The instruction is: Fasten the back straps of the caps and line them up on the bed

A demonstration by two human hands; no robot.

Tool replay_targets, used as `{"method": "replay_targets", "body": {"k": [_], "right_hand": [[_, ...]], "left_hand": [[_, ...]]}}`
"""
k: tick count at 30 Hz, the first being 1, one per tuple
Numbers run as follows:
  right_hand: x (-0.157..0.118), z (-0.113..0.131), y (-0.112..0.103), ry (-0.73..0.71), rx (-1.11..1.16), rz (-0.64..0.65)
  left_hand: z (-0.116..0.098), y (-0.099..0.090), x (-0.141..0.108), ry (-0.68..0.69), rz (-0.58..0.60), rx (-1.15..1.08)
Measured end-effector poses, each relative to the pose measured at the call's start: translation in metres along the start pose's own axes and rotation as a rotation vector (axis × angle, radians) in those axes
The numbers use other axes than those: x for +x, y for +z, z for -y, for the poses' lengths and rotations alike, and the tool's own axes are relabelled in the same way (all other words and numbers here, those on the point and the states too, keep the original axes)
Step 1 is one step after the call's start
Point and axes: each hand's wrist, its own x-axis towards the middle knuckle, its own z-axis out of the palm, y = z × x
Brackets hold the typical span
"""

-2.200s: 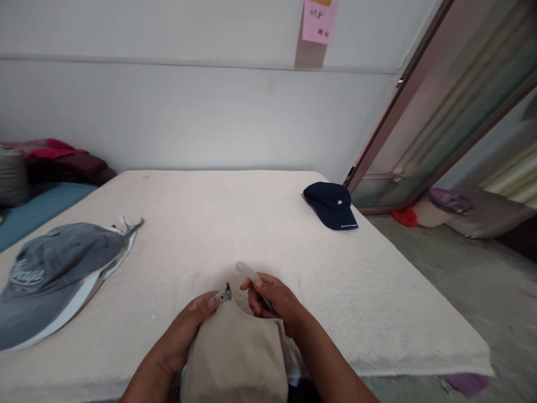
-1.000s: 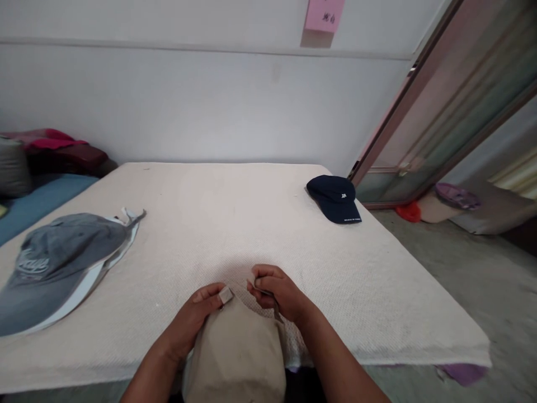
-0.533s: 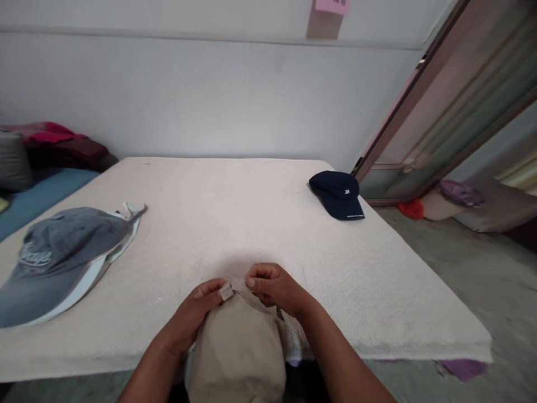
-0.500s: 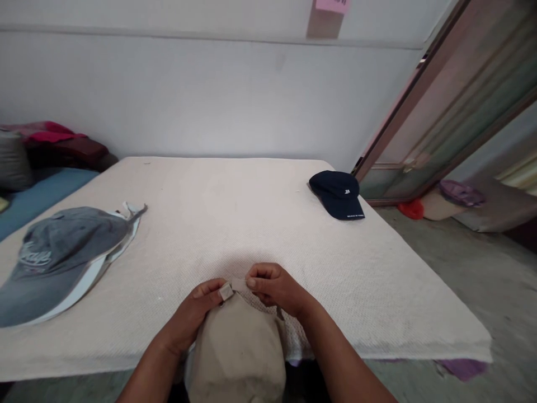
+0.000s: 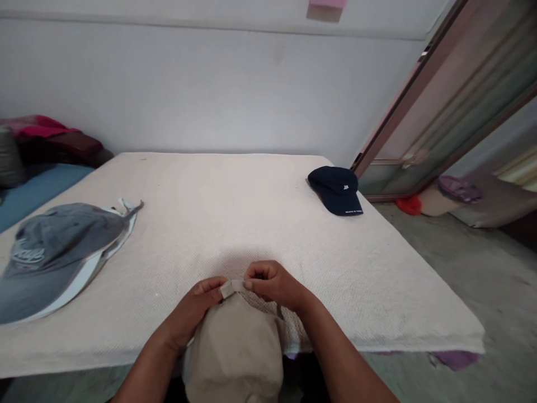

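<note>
A beige cap (image 5: 237, 352) is at the near edge of the table, its back strap turned away from me. My left hand (image 5: 200, 305) pinches the strap's left end, where a light square tab shows. Between finger and thumb, my right hand (image 5: 272, 285) grips the strap (image 5: 238, 285) from the other side. The strap spans the short gap between both hands. Part of the cap's lower end runs out of the picture.
A grey cap (image 5: 62, 246) with white lettering lies at the left of the cloth-covered table (image 5: 210, 196). Toward the back right sits a navy cap (image 5: 335, 189). Behind stands a white wall (image 5: 188, 84); a sliding door (image 5: 419, 112) is at right.
My hands have drawn slightly closer together along the strap, so less of it shows between them. The whole view has shifted a little; the other caps stay in place.
</note>
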Motion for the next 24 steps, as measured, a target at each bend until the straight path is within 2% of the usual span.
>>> {"method": "replay_targets", "body": {"k": [3, 6, 10, 15, 24], "right_hand": [[-0.001, 0.0016, -0.0029, -0.056, -0.058, 0.022], [-0.0025, 0.0037, -0.0059, -0.07, -0.108, 0.052], [-0.0045, 0.0052, -0.0078, -0.041, -0.107, 0.079], [-0.0055, 0.0076, -0.0065, 0.019, -0.057, 0.11], [-0.0059, 0.0047, -0.008, 0.085, 0.0, 0.173]], "left_hand": [[0.0003, 0.0011, -0.0011, -0.01, -0.027, 0.03], [0.0008, 0.0014, -0.002, -0.028, -0.006, 0.058], [0.0022, 0.0017, -0.0014, -0.033, -0.009, 0.08], [0.0036, 0.003, -0.0003, -0.032, 0.062, 0.088], [0.0004, 0.0096, -0.0037, -0.046, 0.089, 0.086]]}}
